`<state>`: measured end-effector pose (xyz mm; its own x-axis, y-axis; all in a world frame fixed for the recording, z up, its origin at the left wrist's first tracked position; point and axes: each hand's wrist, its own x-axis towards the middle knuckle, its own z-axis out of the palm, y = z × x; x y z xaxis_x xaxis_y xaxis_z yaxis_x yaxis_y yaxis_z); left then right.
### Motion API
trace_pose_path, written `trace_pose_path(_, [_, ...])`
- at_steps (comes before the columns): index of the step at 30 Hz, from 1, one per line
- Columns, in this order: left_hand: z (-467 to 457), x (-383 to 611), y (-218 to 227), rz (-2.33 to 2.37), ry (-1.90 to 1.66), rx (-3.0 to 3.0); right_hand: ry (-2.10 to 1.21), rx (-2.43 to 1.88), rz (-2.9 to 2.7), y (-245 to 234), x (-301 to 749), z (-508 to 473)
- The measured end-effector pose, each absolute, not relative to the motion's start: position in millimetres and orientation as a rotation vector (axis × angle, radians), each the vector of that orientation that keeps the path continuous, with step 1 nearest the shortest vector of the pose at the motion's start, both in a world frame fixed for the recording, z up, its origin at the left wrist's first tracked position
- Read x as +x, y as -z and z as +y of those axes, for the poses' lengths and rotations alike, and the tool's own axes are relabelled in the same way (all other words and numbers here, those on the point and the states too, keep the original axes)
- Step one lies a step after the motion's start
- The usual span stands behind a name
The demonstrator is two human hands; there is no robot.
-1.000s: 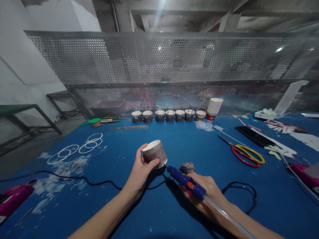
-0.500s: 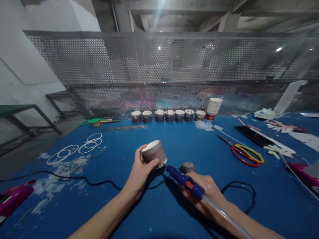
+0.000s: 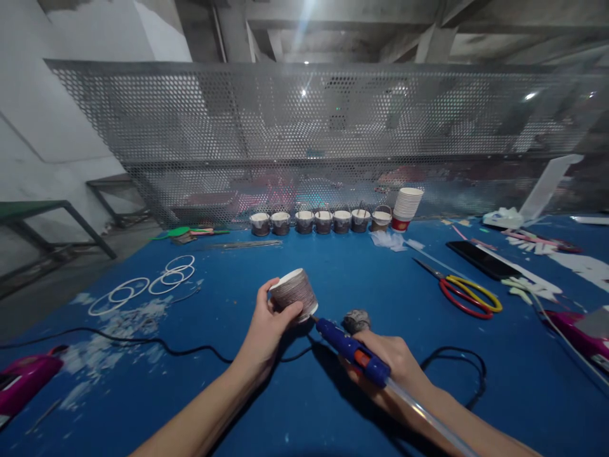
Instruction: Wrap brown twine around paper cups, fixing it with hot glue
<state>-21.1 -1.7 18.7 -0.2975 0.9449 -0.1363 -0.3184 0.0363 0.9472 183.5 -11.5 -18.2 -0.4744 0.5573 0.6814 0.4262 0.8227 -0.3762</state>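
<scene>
My left hand [image 3: 267, 330] is closed round a small paper cup [image 3: 294, 293] wound with grey-brown yarn, held upside down and tilted above the blue table [image 3: 333, 406]. In my right hand [image 3: 392, 368] I grip a blue hot glue gun [image 3: 353, 351] with a clear glue stick at its rear. Its nozzle touches the lower edge of the cup. A ball of grey yarn [image 3: 356, 320] lies just behind the gun.
A row of several yarn-wrapped cups [image 3: 316, 221] and a stack of paper cups [image 3: 408, 208] stand at the back by the mesh screen. Scissors [image 3: 464, 294], a phone [image 3: 483, 259], white rings [image 3: 147, 284], paper scraps, a black cord [image 3: 143, 339] and pink tools [image 3: 26, 374] lie around.
Almost nothing differs; both hands with the cup and the glue gun have shifted very slightly, the nozzle staying at the cup's lower edge.
</scene>
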Motion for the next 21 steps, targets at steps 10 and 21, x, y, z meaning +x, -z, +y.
trace_pose_path(10, [-2.5,-19.4,-23.7,1.234,-1.469,0.721,-0.199,-0.719,-2.203,12.0,182.8,-13.9])
trace_pose_path(21, [1.2,-22.4,-19.4,1.239,-1.493,0.731,-0.194,-0.738,-2.101,27.9,185.9,-9.2])
